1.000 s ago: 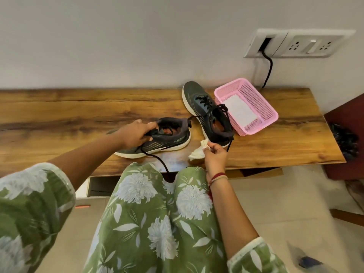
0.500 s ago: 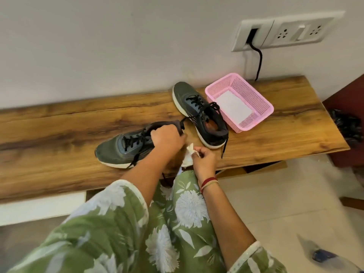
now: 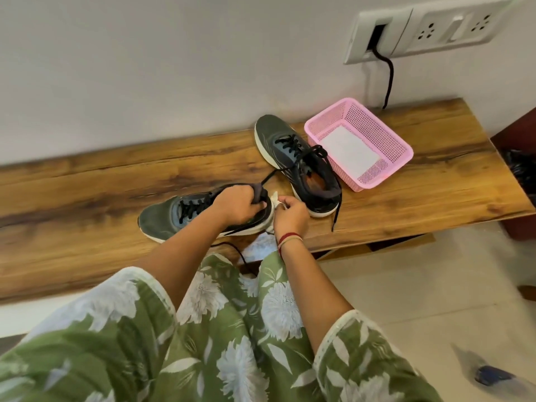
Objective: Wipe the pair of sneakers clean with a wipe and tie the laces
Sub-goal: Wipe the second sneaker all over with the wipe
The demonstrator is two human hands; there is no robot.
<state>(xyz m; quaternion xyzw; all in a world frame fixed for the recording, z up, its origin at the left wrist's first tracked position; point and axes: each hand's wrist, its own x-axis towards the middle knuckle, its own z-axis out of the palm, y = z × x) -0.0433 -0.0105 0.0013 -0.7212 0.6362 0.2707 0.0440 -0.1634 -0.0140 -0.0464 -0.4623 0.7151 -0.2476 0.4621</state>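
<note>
Sneakers are sitting on the wooden bench (image 3: 87, 198): left hand (image 3: 236, 206) is gripping the near sneaker (image 3: 174, 216) by its heel collar, right hand (image 3: 291, 214) is pinching a white wipe (image 3: 275, 197) against that heel; the other sneaker (image 3: 295, 163) is lying just beyond the right hand.

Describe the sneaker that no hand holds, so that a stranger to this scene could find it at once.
Look at the long wooden bench against the wall, then at the pink basket near its right end. The sneaker lies directly left of that basket, toe toward the wall. Unlike the other sneaker, no hand touches it.
</note>
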